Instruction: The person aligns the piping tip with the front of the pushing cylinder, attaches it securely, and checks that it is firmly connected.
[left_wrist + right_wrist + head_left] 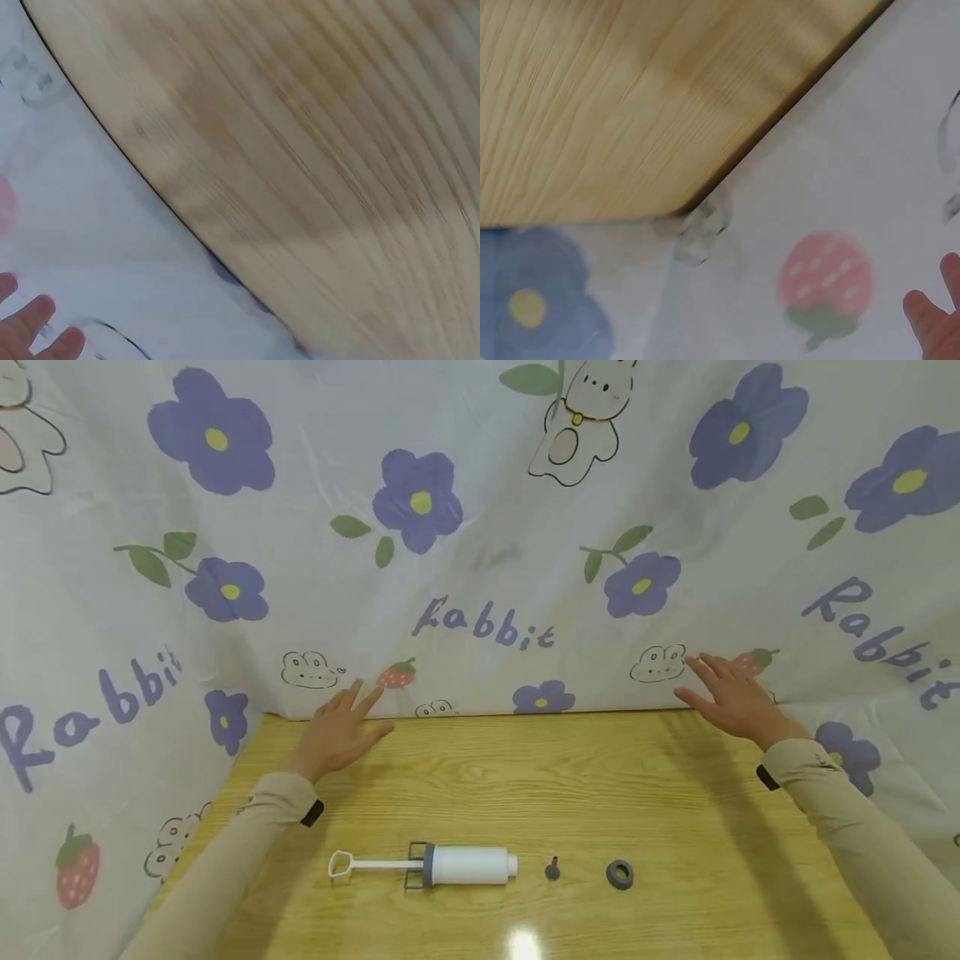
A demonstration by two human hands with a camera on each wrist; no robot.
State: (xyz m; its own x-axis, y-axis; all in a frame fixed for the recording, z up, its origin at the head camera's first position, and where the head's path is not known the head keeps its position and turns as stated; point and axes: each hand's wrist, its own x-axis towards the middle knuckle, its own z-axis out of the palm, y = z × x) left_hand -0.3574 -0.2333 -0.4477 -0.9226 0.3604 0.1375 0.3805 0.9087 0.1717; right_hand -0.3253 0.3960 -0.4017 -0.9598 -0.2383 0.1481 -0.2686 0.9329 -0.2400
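Observation:
My left hand point(335, 735) reaches over the far left part of the wooden table with its fingers spread, holding nothing. Near the far right corner, my right hand point(735, 697) is held out the same way, also with nothing in it. Closer to me, a white plunger pump point(471, 865) like a large syringe lies on its side, its handle point(341, 864) toward the left and its nozzle end to the right. Beside that end stands a small dark grey nozzle-like piece point(552, 869). Farther right lies a dark grey ring point(619, 874).
A white cloth point(480, 568) printed with flowers, strawberries and rabbits hangs behind the table and along both sides. The wooden table point(480, 777) ends at the cloth. Each sleeve carries a small black device point(312, 813) at the wrist.

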